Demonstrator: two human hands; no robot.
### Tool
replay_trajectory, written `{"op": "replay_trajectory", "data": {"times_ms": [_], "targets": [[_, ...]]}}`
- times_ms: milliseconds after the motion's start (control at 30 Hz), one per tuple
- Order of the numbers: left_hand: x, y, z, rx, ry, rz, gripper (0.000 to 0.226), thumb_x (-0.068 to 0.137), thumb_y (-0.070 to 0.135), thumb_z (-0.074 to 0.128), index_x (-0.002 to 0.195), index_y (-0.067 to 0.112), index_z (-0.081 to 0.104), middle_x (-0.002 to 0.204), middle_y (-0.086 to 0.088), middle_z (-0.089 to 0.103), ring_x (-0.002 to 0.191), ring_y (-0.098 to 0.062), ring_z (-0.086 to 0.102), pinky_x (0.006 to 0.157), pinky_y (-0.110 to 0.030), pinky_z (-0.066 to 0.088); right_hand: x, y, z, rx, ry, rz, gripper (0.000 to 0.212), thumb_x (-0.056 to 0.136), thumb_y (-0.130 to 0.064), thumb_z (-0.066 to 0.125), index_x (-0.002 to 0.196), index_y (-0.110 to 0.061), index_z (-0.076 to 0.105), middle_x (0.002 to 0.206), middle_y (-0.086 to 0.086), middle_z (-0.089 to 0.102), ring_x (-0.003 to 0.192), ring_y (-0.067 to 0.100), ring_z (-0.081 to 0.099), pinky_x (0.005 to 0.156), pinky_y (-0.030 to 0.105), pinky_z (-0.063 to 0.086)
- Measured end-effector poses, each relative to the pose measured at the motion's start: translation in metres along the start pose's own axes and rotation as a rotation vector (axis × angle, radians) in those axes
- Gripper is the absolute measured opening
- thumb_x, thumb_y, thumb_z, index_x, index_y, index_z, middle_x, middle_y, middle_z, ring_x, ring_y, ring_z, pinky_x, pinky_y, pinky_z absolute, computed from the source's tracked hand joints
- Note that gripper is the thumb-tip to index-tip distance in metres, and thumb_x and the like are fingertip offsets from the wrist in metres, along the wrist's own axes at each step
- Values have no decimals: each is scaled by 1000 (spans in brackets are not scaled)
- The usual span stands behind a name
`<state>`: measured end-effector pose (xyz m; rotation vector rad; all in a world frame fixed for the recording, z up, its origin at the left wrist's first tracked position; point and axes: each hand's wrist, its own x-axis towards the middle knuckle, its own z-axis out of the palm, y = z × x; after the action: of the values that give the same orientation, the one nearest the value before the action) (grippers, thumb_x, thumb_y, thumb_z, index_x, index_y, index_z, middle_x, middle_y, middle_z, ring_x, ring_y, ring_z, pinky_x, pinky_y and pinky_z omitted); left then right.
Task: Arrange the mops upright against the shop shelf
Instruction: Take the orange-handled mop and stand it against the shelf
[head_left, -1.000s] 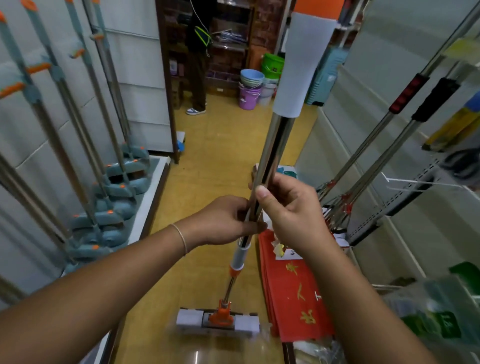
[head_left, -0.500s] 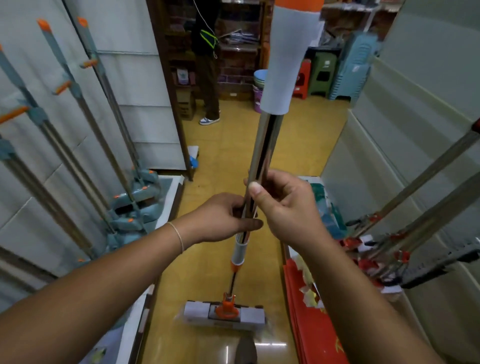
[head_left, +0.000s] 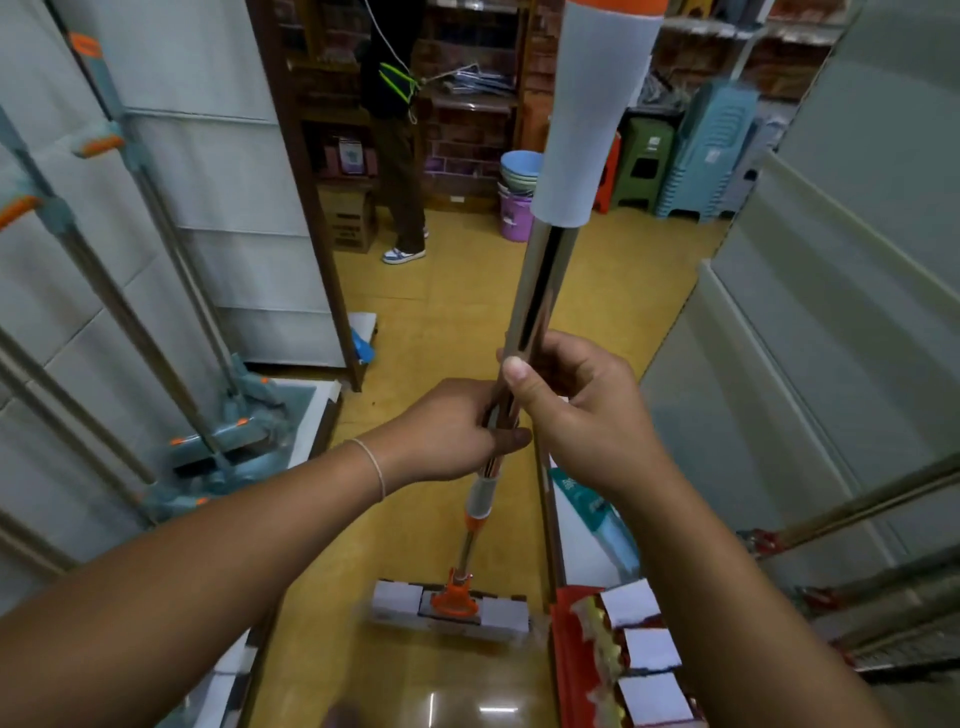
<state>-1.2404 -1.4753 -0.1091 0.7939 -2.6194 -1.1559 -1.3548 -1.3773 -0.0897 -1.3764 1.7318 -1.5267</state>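
Two hands on one sponge mop (head_left: 530, 332), held upright in mid-aisle, same grip as half a second back. Left hand (head_left: 447, 431) curled round the chrome pole, right hand (head_left: 576, 405) wrapped just above it, thumb pressed flat along the metal. Since the earlier picture: view swung further left, so less of the right-hand shelf (head_left: 831, 364) showing and fewer of the red-jointed mops (head_left: 852, 509) leaning there; more of the stacked stools (head_left: 696, 150) at the back.

Top of the pole cut off by the frame edge above the pale grey foam sleeve (head_left: 592, 114) (orange cap barely in). Pole hidden between the two palms. Mop head (head_left: 451, 608) blurred, orange bracket between white sponge blocks, resting on the yellow floor (head_left: 457, 312). Standing person (head_left: 400, 130) at the back seen only from shoulders down.

Teal flat mops (head_left: 156, 291) slanted against the left shelf panel, steel shafts, orange clips. Red packets (head_left: 613, 660) low right, glossy, partly behind the right forearm.
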Motion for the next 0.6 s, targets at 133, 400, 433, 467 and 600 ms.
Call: {"op": "replay_trajectory", "data": {"times_ms": [133,400,433,467,600], "targets": [[52,-15,-7,-23,-45,48,18,88,33,65,99,18,65,92,-1,69,85,-15,65,77,-41,56,37,5,-9,-14,74,-3,17,95,-17,63,111,-13,68,94,0,71,90,12,69,77,23,57],[158,-41,-26,13,-321,193,26,88,41,66,87,15,65,89,-4,68,84,-20,64,77,-39,52,120,-9,-19,-99,414,-124,15,91,-17,61,96,-6,68,88,28,67,78,34,65,73,41,54],[171,-41,-33,17,-371,213,28,88,43,65,88,15,65,91,-5,68,85,-19,64,78,-38,52,130,-8,-19,-127,446,-128,14,90,-17,60,94,-7,68,86,30,65,77,37,64,72,44,53],[184,-41,-39,22,-418,235,30,88,45,63,87,16,63,92,-6,68,86,-19,63,77,-36,51,140,-7,-19,-153,477,-130,13,90,-17,60,93,-7,68,85,29,65,77,38,62,72,46,52],[231,-36,-68,11,-515,357,18,88,45,64,80,30,60,82,8,67,79,-7,64,69,-25,48,173,-4,-26,-231,592,-108,16,91,-17,60,90,-2,67,83,30,64,74,37,62,70,48,51]]}}
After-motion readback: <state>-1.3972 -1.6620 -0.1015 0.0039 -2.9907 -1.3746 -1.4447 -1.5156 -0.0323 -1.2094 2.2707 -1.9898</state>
